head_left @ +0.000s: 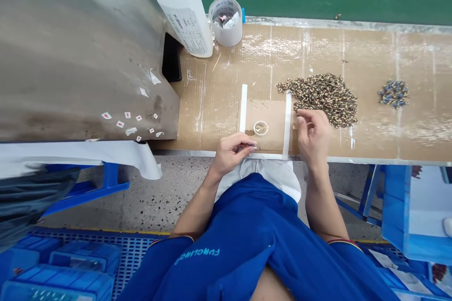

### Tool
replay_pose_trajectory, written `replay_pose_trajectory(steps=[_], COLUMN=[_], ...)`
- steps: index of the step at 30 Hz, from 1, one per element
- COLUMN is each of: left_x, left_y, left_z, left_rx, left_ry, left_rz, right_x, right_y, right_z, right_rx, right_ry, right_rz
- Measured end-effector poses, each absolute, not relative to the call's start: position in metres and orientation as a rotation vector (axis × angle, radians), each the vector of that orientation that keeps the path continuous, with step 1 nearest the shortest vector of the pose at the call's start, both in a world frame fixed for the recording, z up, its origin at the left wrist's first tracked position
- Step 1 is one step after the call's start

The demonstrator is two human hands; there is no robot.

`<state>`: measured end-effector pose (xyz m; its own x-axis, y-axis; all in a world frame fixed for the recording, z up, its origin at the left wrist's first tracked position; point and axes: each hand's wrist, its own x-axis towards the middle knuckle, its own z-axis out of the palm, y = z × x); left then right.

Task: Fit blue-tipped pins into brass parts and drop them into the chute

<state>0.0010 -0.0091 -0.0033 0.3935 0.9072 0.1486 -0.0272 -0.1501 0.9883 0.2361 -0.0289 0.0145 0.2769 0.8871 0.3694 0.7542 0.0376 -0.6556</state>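
Observation:
My left hand [233,151] is closed in a pinch at the front edge of the cardboard-topped bench. A tiny piece shows at its fingertips, too small to name. Just beyond it, a small white ring-shaped piece [261,128] with thin gold-coloured parts inside lies on a cardboard pad [268,112]. My right hand [314,137] has its thumb and index finger drawn together at the near left edge of a heap of small brass-and-dark metal parts [326,99]. Whatever those fingers hold, if anything, is hidden.
White tape strips [287,124] border the pad. A smaller pile of bluish metal parts [393,94] lies at right. A white bottle [187,14] and a tape roll [228,33] holding scraps stand at the back left. A metal box [88,56] with arrow stickers fills the left.

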Motion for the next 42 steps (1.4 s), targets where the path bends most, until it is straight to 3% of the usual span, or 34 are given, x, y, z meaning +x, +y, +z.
replay_pose_trajectory(steps=[24,30,37,42], left_x=[0.001,0.003,0.006,0.01], left_y=[-0.008,-0.007,-0.01,-0.014], left_z=[-0.002,-0.001,-0.001,-0.002], left_rx=[1.575,1.721,1.894,1.95], left_ry=[0.801,0.79,0.797,0.8], left_rz=[0.98,1.033,1.01,1.005], right_x=[0.26,0.25,0.19,0.177], right_y=[-0.022,-0.038,-0.067,-0.067], right_z=[0.007,0.024,0.019,0.012], right_rx=[-1.857,-1.748,-1.502,-1.474], right_ry=[-1.713,-1.415,-1.075,-0.922], right_rz=[0.076,0.282,0.898,1.07])
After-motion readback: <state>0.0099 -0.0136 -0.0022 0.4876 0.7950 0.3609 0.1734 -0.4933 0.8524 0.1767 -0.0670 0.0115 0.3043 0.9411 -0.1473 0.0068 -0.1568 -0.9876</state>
